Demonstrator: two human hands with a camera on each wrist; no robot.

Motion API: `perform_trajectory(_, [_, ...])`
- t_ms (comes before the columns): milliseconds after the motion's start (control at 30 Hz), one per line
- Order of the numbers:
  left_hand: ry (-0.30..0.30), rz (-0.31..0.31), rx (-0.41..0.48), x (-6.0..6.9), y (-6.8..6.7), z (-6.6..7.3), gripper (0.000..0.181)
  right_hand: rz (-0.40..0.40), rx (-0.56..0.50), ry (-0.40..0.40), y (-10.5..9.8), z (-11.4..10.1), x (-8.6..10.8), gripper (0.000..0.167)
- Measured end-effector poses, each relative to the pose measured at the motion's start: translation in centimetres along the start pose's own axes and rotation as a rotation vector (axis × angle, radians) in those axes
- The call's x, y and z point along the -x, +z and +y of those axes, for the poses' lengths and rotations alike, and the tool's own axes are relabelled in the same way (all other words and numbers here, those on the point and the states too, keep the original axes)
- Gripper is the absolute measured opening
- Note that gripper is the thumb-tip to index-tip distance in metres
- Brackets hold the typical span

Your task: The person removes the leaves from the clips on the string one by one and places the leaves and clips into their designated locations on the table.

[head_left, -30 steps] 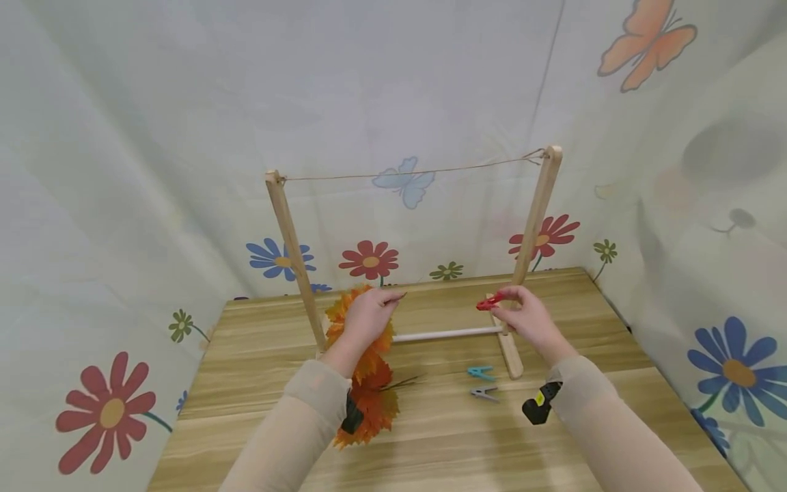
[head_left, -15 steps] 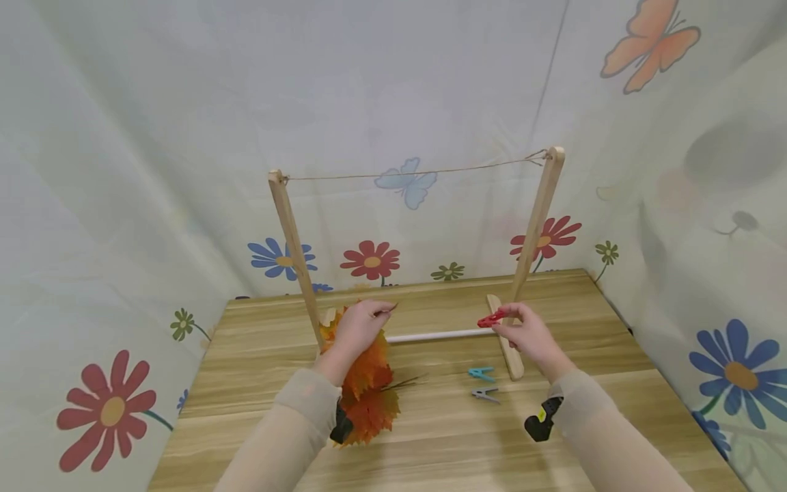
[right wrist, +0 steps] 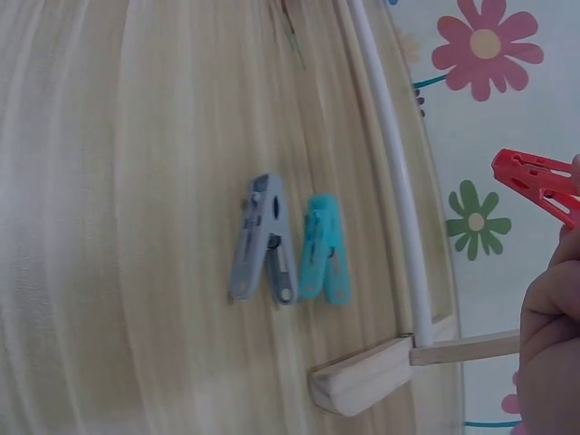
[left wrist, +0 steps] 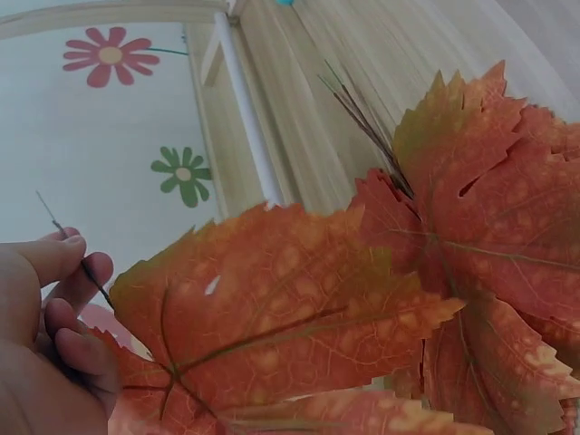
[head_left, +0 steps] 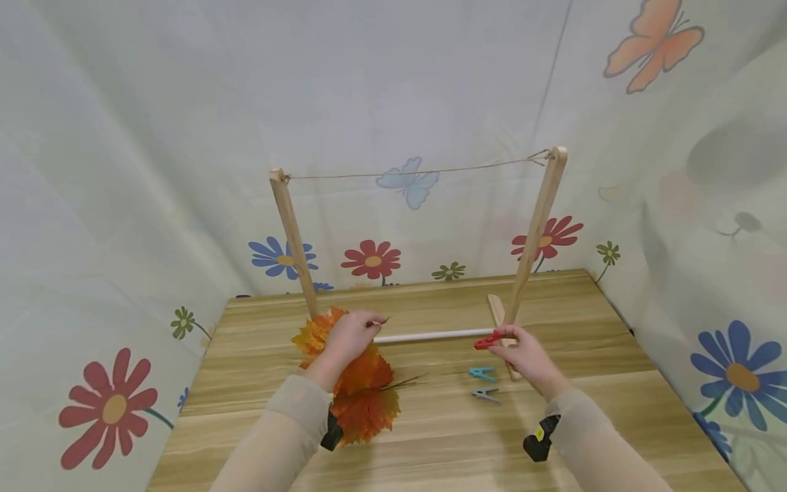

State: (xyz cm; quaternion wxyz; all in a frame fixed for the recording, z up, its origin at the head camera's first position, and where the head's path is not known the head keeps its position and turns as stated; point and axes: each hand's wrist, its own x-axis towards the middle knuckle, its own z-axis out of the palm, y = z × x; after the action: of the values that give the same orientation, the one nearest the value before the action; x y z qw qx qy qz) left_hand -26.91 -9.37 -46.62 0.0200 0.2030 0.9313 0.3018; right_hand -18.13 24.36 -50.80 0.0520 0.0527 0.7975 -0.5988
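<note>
My left hand point(head_left: 350, 336) pinches the thin stem of an orange-red maple leaf point(left wrist: 254, 308) between thumb and fingers; the leaf spreads beside and below the hand. More maple leaves point(left wrist: 507, 227) lie on the table under it, their dark stems pointing right in the head view. In my right hand point(head_left: 527, 357), thumb and fingers pinch a red clothespin point(head_left: 488, 341), which points left. A teal clothespin point(head_left: 482, 373) and a grey clothespin point(head_left: 486, 394) lie on the table nearby. Above and beyond both hands, a thin string point(head_left: 356, 176) runs between two wooden posts.
The stand's left post point(head_left: 294, 239) and right post point(head_left: 536, 236) rise from the wooden table point(head_left: 553, 424), joined low down by a white rod point(head_left: 433, 336). A wooden foot point(right wrist: 362, 376) supports the right post. Behind hangs a flower-printed curtain point(head_left: 406, 82).
Both hands have come lower and nearer the person, the left also shifting left with its leaf. The red clothespin has moved down with the right hand. Both grips stay the same.
</note>
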Motion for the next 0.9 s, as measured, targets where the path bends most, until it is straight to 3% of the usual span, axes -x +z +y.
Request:
perform_trajectory(300, [0.011, -0.086, -0.007, 0.5, 0.1, -0.4, 0.021, 0.030, 0.001, 0.017, 0.9, 2.0, 0.6, 0.041])
perform_trajectory(500, [0.031, -0.131, -0.072, 0.9, 1.6, -1.0, 0.017, 0.048, 0.026, 0.052, 1.7, 3.1, 1.0, 0.045])
perform_trajectory(900, [0.029, -0.168, -0.086, 1.6, 3.9, -2.7, 0.018, 0.065, -0.002, 0.054, 2.5, 4.6, 1.9, 0.046])
